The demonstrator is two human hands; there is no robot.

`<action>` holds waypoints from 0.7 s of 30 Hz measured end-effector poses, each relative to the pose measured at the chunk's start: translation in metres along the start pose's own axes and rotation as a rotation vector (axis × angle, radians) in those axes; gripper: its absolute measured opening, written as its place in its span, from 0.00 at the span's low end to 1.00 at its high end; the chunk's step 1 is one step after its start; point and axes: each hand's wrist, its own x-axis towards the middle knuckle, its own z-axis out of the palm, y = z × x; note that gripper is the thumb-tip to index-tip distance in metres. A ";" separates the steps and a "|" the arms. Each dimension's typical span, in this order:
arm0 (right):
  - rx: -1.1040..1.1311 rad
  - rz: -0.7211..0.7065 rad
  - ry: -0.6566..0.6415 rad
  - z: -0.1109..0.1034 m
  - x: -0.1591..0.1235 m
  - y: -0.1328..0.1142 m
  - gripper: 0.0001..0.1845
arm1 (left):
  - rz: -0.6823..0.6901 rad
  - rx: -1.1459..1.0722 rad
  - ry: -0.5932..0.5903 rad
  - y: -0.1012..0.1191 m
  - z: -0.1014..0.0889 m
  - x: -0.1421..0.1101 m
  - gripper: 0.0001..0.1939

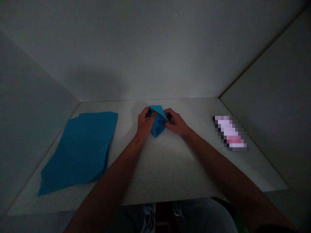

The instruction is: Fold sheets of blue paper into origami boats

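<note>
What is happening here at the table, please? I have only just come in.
A person's left hand and right hand are both holding a small piece of folded blue paper near the far side of the white table. The paper is partly folded, with a flap across its top. Larger blue sheets lie on the left side of the table, and on the right lies a pixelated thing, probably a phone.
</note>
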 end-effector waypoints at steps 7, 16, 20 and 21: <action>-0.013 0.015 0.092 -0.002 0.001 0.007 0.19 | 0.047 -0.013 0.128 -0.001 -0.003 0.004 0.16; -0.020 0.040 0.023 -0.003 0.000 0.005 0.18 | 0.061 -0.021 0.187 -0.002 -0.001 0.003 0.19; 0.035 0.086 0.017 -0.003 0.002 0.009 0.16 | 0.105 0.016 0.194 0.003 -0.002 -0.001 0.17; 0.053 0.099 0.039 -0.003 0.002 0.011 0.17 | 0.118 0.014 0.191 0.004 -0.002 -0.001 0.17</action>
